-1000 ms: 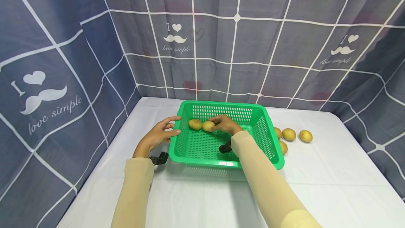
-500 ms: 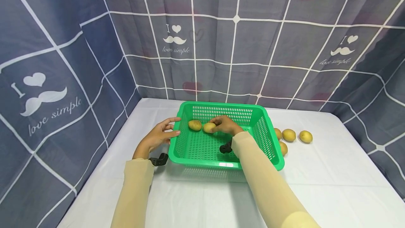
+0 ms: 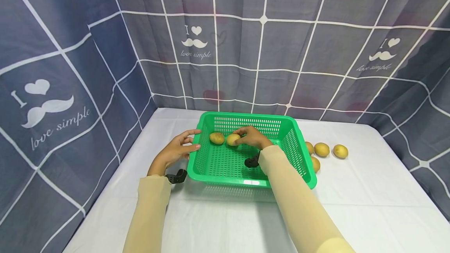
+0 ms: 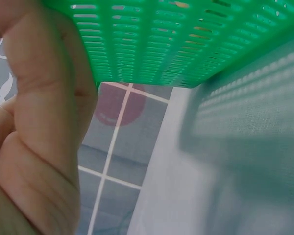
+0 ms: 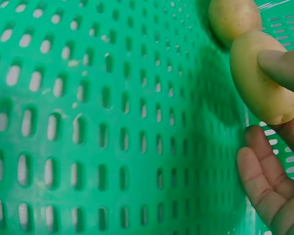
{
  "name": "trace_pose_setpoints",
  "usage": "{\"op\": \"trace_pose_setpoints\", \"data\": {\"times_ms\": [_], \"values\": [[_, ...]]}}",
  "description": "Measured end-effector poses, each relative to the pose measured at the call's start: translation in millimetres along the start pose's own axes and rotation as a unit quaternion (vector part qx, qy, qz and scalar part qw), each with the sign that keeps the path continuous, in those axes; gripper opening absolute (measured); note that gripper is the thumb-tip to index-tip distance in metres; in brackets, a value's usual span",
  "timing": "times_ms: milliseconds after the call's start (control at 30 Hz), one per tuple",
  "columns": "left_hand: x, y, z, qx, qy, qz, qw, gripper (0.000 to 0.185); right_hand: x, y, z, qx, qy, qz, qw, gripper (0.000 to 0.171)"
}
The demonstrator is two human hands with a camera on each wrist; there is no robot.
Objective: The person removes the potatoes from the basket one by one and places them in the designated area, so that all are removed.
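A green plastic basket [image 3: 225,182] with slotted walls stands on the white table. My left hand [image 3: 175,149] grips its left rim, thumb and fingertips at the edge; in the left wrist view the fingers [image 4: 44,93] lie against the outside of the slotted wall. Inside the basket, my right hand [image 3: 252,137] pinches a yellow potato [image 3: 233,139] between thumb and fingers. Just left of that one lies another potato [image 3: 216,138]. The right wrist view shows the held potato [image 5: 259,81] close to the second potato [image 5: 235,19], with two fingers free below it.
Several more potatoes lie on the table right of the basket, including one potato [image 3: 321,149] and the rightmost potato [image 3: 340,151]. A grey checked curtain [image 3: 239,50] hangs behind and along the left side of the table [image 3: 218,225].
The held potato and my right hand have shifted very slightly to the right, away from the other potato. My left hand stays at the basket rim.
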State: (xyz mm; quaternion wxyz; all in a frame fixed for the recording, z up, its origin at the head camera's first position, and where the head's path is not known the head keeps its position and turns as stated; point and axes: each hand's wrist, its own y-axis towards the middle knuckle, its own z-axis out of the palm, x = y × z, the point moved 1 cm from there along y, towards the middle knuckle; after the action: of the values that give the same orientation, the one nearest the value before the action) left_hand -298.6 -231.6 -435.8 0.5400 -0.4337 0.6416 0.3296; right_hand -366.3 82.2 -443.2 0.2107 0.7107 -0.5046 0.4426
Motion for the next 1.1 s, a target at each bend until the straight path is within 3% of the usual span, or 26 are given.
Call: {"op": "trace_pose_setpoints", "data": {"times_ms": [367,767,1100], "values": [[0.4,-1.4,1.0,-0.002,-0.007,0.001,1.0,0.064,8.6,-4.7,-3.2,0.003,-0.011,-0.011,1.0,0.043],[-1.0,0.0,1.8,-0.001,-0.008,0.001,1.0,0.065,14.3,-3.5,-9.2,-0.018,0.07,-0.035,0.997,0.043],[-1.8,-0.5,1.5,0.0,0.003,0.001,1.0,0.065,31.0,-14.1,-19.8,-0.046,0.063,-0.071,0.994,0.047]]}}
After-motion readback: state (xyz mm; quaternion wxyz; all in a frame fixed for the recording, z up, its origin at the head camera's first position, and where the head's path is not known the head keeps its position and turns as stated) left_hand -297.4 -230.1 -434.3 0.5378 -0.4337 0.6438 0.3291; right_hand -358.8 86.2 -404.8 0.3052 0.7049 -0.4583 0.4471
